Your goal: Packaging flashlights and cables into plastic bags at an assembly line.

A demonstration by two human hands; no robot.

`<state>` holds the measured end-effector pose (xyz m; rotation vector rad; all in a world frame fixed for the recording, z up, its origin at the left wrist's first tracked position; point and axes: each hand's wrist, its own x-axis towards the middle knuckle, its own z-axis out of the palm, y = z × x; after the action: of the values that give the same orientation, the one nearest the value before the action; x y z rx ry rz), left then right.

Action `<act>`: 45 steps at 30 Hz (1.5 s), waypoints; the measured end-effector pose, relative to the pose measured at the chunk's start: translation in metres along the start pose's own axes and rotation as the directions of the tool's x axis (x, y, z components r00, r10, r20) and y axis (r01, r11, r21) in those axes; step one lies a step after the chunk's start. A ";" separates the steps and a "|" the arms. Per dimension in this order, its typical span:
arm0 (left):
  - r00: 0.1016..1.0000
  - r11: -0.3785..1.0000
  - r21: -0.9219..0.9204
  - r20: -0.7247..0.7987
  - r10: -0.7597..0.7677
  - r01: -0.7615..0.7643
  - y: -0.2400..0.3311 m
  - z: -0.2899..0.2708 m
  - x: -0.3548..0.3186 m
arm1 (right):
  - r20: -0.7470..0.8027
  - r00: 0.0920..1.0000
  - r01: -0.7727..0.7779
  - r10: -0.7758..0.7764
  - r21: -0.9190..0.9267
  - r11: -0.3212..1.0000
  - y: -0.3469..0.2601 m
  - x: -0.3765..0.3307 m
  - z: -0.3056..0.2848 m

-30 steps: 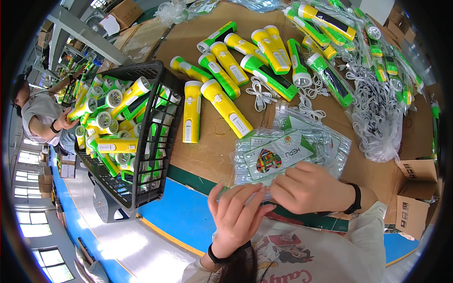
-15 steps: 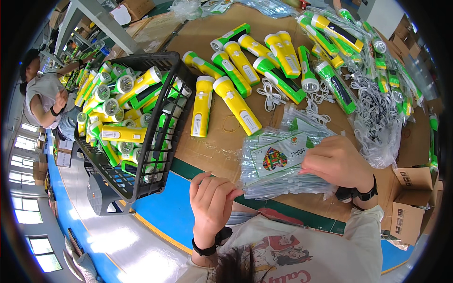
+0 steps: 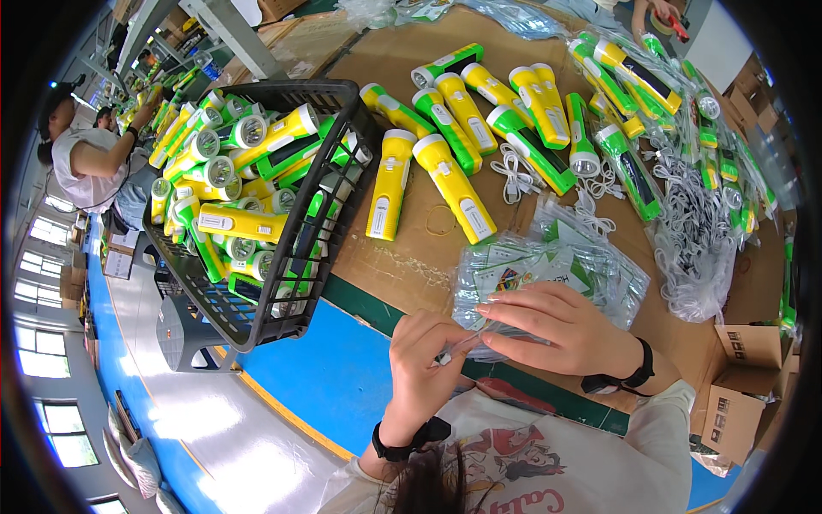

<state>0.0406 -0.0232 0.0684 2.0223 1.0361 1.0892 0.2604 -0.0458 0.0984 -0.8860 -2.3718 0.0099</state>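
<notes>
Close to my body, above the table's near edge, a clear plastic bag (image 3: 463,346) is stretched between my hands, seen almost edge-on. My left hand (image 3: 421,368) is closed, pinching one side of it. With long, nearly straight fingers pressed together, my right hand (image 3: 552,332) grips the other side. Behind them lies a pile of clear bags (image 3: 616,278) with printed cards inside, partly covered by my right hand. Beyond the pile, yellow-and-green flashlights (image 3: 453,188) lie on the cardboard-covered table, with coiled white charging cables (image 3: 516,174) beside them.
A black plastic basket (image 3: 287,265) full of flashlights stands on the left. Bagged flashlights (image 3: 638,75) and a heap of white cables (image 3: 698,257) lie at right, above an open cardboard box (image 3: 736,403). Another person (image 3: 94,163) works at far left.
Both hands have come together in front of the bag pile; my right hand has drawn back from it toward me. A clear bag now spans between them. The view has shifted slightly.
</notes>
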 end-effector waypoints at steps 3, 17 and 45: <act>0.998 0.998 -0.001 -0.001 0.065 -0.065 -0.003 0.004 0.001 | -0.009 0.999 -0.050 0.051 0.072 0.996 0.005 -0.003 0.000; 0.992 0.859 -0.497 0.020 -0.128 0.121 -0.028 -0.050 -0.022 | 0.416 0.897 -0.399 0.149 0.617 0.679 0.060 -0.001 -0.019; 0.947 0.993 0.027 0.305 0.105 -0.118 0.028 -0.040 0.012 | 0.179 0.930 -0.245 0.322 0.953 0.179 0.057 0.040 -0.022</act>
<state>0.0193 -0.0210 0.1140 2.2213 0.8020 0.7810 0.2821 0.0179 0.1261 -0.5836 -1.5049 1.4655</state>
